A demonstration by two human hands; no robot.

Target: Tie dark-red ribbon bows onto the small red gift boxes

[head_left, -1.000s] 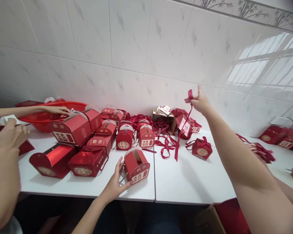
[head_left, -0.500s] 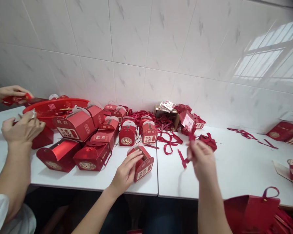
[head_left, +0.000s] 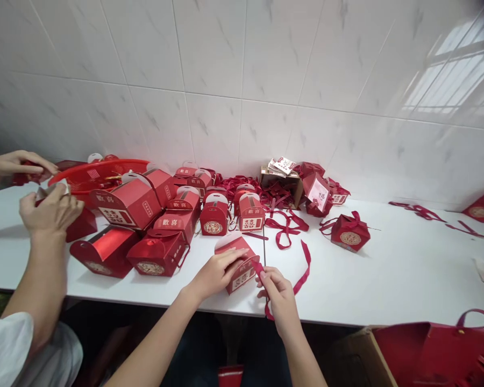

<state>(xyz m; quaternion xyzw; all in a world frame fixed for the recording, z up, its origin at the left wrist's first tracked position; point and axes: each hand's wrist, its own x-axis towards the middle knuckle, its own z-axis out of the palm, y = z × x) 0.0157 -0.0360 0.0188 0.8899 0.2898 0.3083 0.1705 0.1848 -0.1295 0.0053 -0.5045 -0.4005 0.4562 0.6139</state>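
My left hand (head_left: 215,272) rests on a small red gift box (head_left: 237,262) near the front edge of the white table (head_left: 387,279), fingers pressed over its top. My right hand (head_left: 278,293) is just right of the box, fingers pinched on a dark red ribbon (head_left: 302,271) that curls up and to the right over the table. The ribbon's near end meets the box side by my fingers.
Many red gift boxes (head_left: 129,204) and loose ribbons (head_left: 284,226) crowd the table's left and middle. A red basket (head_left: 97,172) stands at far left. Another person's hands (head_left: 50,212) work at the left. A cardboard carton with red bags (head_left: 431,349) sits below right.
My right hand came down from near the wall with the ribbon to beside the box. My left hand shifted onto the box top. The view swung slightly right.
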